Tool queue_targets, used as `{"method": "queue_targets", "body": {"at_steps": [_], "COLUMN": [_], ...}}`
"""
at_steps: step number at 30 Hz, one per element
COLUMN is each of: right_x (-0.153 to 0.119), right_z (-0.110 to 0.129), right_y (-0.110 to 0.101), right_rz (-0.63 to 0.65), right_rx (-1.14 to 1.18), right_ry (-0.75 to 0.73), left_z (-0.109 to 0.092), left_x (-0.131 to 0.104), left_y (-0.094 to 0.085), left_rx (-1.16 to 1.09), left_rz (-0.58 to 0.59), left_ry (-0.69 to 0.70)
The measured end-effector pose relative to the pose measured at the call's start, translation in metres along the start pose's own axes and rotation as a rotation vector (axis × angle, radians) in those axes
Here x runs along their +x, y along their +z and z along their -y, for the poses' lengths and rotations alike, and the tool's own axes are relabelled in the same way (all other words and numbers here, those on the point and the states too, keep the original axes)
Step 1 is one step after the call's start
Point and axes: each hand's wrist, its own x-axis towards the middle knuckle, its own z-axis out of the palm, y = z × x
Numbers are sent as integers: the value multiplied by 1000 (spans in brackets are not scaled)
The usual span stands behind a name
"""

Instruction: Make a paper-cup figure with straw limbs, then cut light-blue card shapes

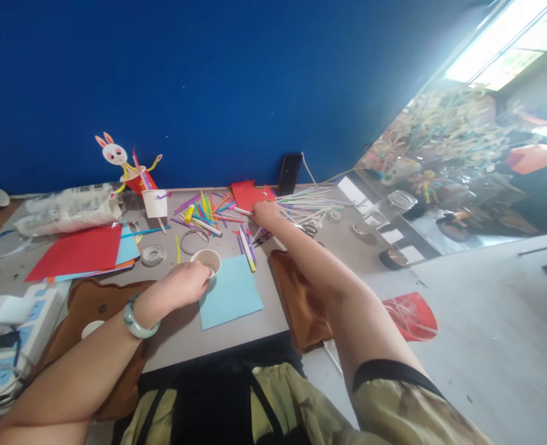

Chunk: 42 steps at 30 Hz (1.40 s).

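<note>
My left hand (pixel 183 286) grips the rim of a white paper cup (pixel 212 259), its fingers closed on it, beside a light blue sheet (pixel 231 293). Farther off, my right hand (pixel 264 214) reaches to the front edge of a red paper piece (pixel 248 194); its fingers are closed, and what they hold, if anything, is too small to make out. Coloured sticks (pixel 208 210) lie just left of it. White markers (pixel 246 248) and scissors (pixel 306 229) are nearby.
A rabbit figure (pixel 114 153) stands behind another white cup (pixel 154 204) at the back left, near stacked cups (pixel 83 213) and red sheets (pixel 81 253). A phone (pixel 290 174) leans on the blue wall. Brown cushions (pixel 301 303) flank the work area; a power strip (pixel 27 346) lies left.
</note>
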Motion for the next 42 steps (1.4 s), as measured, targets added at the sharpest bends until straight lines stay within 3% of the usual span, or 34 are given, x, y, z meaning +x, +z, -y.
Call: {"method": "queue_targets", "body": {"at_steps": [6, 14, 17, 22, 28, 34, 38, 42], "right_x": [10, -13, -22, -27, -24, -18, -11, -5], "right_z": [0, 14, 31, 65, 98, 112, 116, 120], "right_y": [-1, -16, -16, -13, -12, -11, -8, -6], "right_rz": [-8, -52, 10, 200, 385, 505, 639, 730], "right_rx": [91, 424, 587, 1068, 1039, 996, 1072, 1070], "right_ry": [20, -79, -185, -399, -590, -698, -712, -753], "left_z": [0, -4, -2, -3, -9, -11, -12, -18], "left_x": [0, -2, 0, 1, -9, -10, -3, 3], "left_y": [0, -3, 3, 6, -12, -21, -16, 1], "left_rx": [11, -60, -95, -144, -178, -167, -206, -158], "left_rz": [-10, -35, -62, -85, -68, 12, 62, -28], "left_ry": [12, 5, 4, 12, 16, 52, -2, 21]}}
